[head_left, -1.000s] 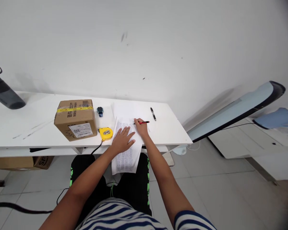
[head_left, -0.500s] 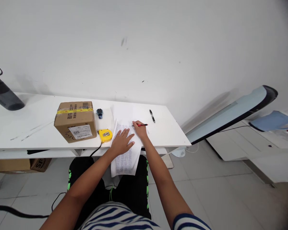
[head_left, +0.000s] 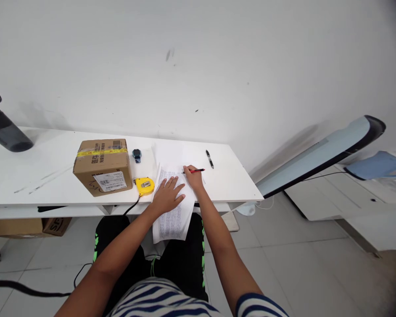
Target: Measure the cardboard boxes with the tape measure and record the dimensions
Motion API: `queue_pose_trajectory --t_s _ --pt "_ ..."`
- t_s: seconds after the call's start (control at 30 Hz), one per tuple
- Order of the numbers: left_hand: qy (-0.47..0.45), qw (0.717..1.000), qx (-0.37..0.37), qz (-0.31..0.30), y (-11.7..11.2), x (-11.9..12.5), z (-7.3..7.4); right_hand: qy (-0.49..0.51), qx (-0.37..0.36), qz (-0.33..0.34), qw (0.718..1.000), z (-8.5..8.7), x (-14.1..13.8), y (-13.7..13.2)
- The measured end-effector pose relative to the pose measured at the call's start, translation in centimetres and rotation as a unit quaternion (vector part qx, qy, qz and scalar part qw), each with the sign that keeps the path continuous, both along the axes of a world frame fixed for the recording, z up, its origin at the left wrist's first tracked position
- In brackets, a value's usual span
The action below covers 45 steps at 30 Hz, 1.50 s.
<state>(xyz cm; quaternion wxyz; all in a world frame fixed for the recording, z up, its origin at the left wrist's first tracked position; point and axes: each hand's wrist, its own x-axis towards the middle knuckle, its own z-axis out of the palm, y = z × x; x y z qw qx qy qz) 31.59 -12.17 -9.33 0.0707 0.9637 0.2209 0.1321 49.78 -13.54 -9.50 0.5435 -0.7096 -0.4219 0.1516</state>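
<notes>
Sheets of paper (head_left: 171, 224) covered with rows of writing lie on the white table and hang over its front edge above my lap. My left hand (head_left: 167, 197) rests flat on the paper, fingers spread. In my right hand (head_left: 193, 177) is a red and black pen (head_left: 198, 170), gripped near its tip, which meets the paper's right part. A yellow tape measure (head_left: 144, 186) sits just left of the paper. Farther back on that side is a dark blue wristwatch (head_left: 137, 155). Right of the paper lies a second, black pen (head_left: 210, 159).
A taped cardboard box (head_left: 102, 169) stands on the table (head_left: 49, 171) at left, with a dark bottle (head_left: 8, 130) beyond it. Behind the table is a white wall (head_left: 198, 66). A light blue panel with a black edge (head_left: 320, 152) leans at right.
My right hand has shifted very slightly to the right and up the page with the pen. My left hand stays spread on the paper.
</notes>
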Motion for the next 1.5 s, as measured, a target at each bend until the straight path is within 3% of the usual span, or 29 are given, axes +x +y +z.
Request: queue_pose_trajectory --t_s 0.6,1.5 --pt "-0.017 0.999 0.047 0.004 0.03 0.01 -0.55 0.004 0.020 -0.018 1.000 -0.10 -0.05 0.01" --pt "-0.017 0.999 0.047 0.004 -0.02 0.04 -0.50 -0.007 0.018 -0.042 0.999 0.09 -0.25 -0.11"
